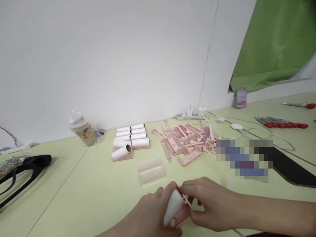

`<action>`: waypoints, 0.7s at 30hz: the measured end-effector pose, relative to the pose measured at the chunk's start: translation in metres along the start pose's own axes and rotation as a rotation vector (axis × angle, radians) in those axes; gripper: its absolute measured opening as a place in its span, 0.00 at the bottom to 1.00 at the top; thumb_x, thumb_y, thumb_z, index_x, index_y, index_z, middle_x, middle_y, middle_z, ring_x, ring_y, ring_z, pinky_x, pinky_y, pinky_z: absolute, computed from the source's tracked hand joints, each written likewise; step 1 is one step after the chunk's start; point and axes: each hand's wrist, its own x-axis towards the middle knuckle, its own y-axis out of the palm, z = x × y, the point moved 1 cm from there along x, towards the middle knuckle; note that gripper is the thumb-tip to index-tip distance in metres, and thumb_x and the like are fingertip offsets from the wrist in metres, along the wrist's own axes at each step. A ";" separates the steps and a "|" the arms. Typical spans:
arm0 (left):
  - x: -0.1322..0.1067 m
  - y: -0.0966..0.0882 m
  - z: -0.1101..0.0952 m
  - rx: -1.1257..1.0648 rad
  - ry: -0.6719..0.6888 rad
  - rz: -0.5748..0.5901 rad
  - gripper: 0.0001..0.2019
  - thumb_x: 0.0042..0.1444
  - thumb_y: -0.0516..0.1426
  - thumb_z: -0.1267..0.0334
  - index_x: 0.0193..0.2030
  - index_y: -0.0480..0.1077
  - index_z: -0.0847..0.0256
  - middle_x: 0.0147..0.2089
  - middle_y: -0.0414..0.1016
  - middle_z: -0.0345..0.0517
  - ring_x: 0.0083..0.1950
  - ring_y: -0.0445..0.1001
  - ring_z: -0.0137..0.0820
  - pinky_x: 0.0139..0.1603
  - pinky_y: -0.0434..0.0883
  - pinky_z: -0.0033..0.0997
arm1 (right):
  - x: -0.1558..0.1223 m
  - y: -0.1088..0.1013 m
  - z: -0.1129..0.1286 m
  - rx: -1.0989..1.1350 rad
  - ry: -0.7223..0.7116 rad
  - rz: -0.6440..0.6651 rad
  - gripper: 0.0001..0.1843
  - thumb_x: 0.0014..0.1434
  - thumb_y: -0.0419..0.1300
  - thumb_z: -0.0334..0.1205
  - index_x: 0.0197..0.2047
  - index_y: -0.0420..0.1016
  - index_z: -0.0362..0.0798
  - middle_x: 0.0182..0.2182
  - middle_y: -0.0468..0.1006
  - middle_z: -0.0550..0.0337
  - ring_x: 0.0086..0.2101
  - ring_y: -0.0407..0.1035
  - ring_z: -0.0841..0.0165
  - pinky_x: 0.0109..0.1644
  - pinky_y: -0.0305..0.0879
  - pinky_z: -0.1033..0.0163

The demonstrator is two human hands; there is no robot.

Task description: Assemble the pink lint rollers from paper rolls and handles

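Observation:
My left hand (154, 209) is closed around a white roll (173, 205), which is tilted and sits against a pink plastic casing (183, 214). From the other side, the fingers of my right hand (208, 204) pinch the thin pink end of that casing; the exact grip is partly hidden. Just beyond my hands lies a see-through half-round cover (151, 171). Behind it stand rows of white rolls (140, 142) on pink bases, with one roll (120, 152) lying askew at the front. A loose heap of pink casing parts (174, 143) is to their right.
At the back left is a cup in a plastic bag (86, 131). A black strap (32, 168) lies at far left. On the right are a power strip (191, 117), white cables, red-handled tools (286, 125) and a black flat object (291, 164). A wall bounds the table behind.

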 end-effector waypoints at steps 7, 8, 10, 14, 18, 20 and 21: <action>-0.007 -0.006 0.002 -0.021 -0.003 0.007 0.33 0.41 0.59 0.63 0.56 0.53 0.51 0.44 0.70 0.45 0.38 0.70 0.38 0.33 0.65 0.28 | 0.003 -0.001 0.004 0.092 -0.054 -0.026 0.06 0.41 0.52 0.29 0.26 0.68 0.44 0.22 0.71 0.63 0.24 0.63 0.74 0.27 0.57 0.73; -0.008 -0.007 0.002 -0.056 -0.003 -0.009 0.32 0.42 0.58 0.63 0.56 0.54 0.51 0.44 0.71 0.45 0.37 0.70 0.38 0.33 0.64 0.28 | 0.004 -0.001 0.005 0.102 -0.055 -0.030 0.06 0.41 0.52 0.29 0.25 0.68 0.44 0.21 0.70 0.63 0.24 0.63 0.74 0.27 0.57 0.73; -0.010 -0.007 0.003 -0.151 0.002 -0.059 0.30 0.43 0.58 0.63 0.56 0.56 0.50 0.42 0.71 0.45 0.36 0.71 0.38 0.34 0.64 0.29 | 0.004 0.000 0.004 0.129 -0.054 -0.046 0.05 0.40 0.52 0.28 0.24 0.67 0.44 0.20 0.69 0.63 0.23 0.62 0.74 0.27 0.57 0.72; -0.013 -0.007 0.004 -0.327 0.009 -0.126 0.27 0.41 0.59 0.62 0.51 0.62 0.49 0.39 0.72 0.44 0.36 0.71 0.39 0.35 0.64 0.29 | 0.006 0.004 0.003 0.199 -0.040 -0.049 0.06 0.40 0.51 0.28 0.23 0.66 0.44 0.20 0.69 0.63 0.23 0.62 0.75 0.28 0.58 0.72; -0.014 -0.005 0.009 -0.363 -0.008 -0.178 0.25 0.40 0.59 0.59 0.49 0.65 0.49 0.38 0.73 0.44 0.34 0.71 0.39 0.34 0.64 0.29 | 0.013 0.007 -0.001 0.267 0.060 0.022 0.06 0.39 0.52 0.27 0.22 0.67 0.44 0.19 0.69 0.64 0.22 0.63 0.75 0.26 0.58 0.72; -0.013 -0.004 0.014 -0.345 -0.019 -0.193 0.24 0.42 0.58 0.59 0.50 0.65 0.48 0.38 0.74 0.44 0.33 0.72 0.39 0.35 0.64 0.30 | 0.017 0.006 -0.006 0.339 0.134 0.101 0.07 0.40 0.53 0.27 0.25 0.68 0.45 0.20 0.69 0.65 0.22 0.63 0.75 0.24 0.57 0.74; -0.011 -0.004 0.018 -0.331 -0.020 -0.198 0.23 0.43 0.58 0.59 0.49 0.65 0.47 0.39 0.74 0.44 0.34 0.72 0.40 0.35 0.64 0.30 | 0.020 0.005 -0.009 0.380 0.167 0.150 0.08 0.40 0.54 0.28 0.28 0.69 0.45 0.21 0.69 0.66 0.22 0.64 0.75 0.23 0.56 0.75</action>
